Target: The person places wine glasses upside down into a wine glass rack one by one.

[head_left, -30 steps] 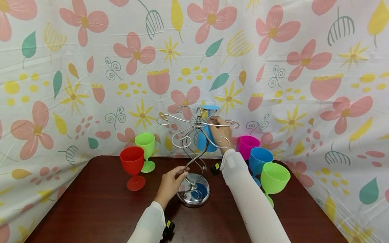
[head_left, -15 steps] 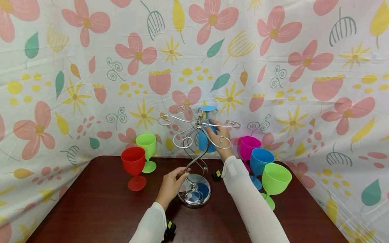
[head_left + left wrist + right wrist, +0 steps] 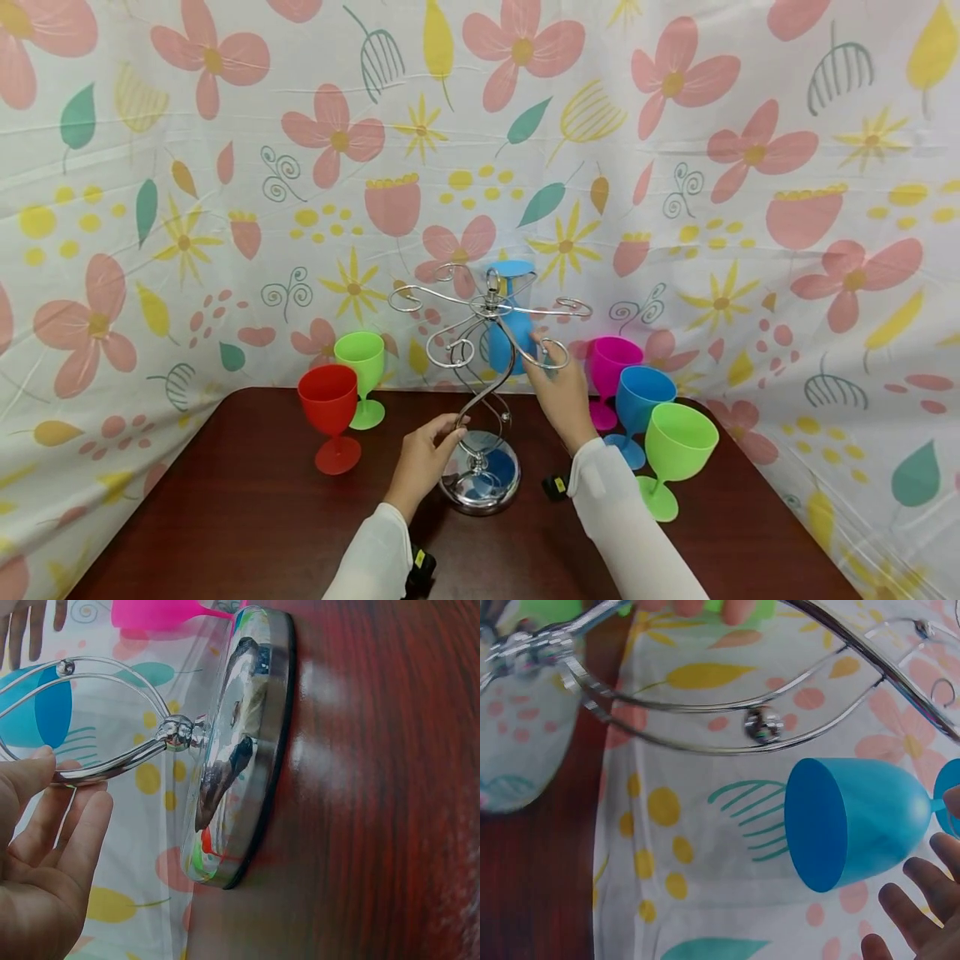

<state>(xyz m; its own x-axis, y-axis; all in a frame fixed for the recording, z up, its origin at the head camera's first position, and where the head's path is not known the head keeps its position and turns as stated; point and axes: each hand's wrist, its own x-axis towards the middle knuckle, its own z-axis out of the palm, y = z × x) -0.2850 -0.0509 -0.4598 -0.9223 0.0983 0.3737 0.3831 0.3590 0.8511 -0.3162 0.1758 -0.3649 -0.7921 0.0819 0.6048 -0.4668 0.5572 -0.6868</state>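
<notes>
A shiny chrome goblet rack (image 3: pixel 487 500) with curling wire arms stands upright on the table. Its curved lower stem is pinched between thumb and fingers of my left hand (image 3: pixel 420 458); the left wrist view shows this grip just above the round base (image 3: pixel 232 750). At the rack's far side a blue goblet (image 3: pixel 507 337) hangs upside down, foot up among the arms. My right hand (image 3: pixel 562 396) is beside its bowl, fingers loosely spread. In the right wrist view those fingers (image 3: pixel 911 900) lie just below the goblet (image 3: pixel 862 825), with the thumb at its stem.
To the left stand a red goblet (image 3: pixel 328 400) and a green goblet (image 3: pixel 362 358). Along the right are a magenta goblet (image 3: pixel 611 362), another blue goblet (image 3: pixel 645 396) and another green one. A flowered cloth (image 3: pixel 480 167) hangs behind the dark table (image 3: pixel 247 517).
My right hand has let go of the hanging blue goblet and moved down and toward me. The goblet stays in place on the rack; my left hand keeps its grip.
</notes>
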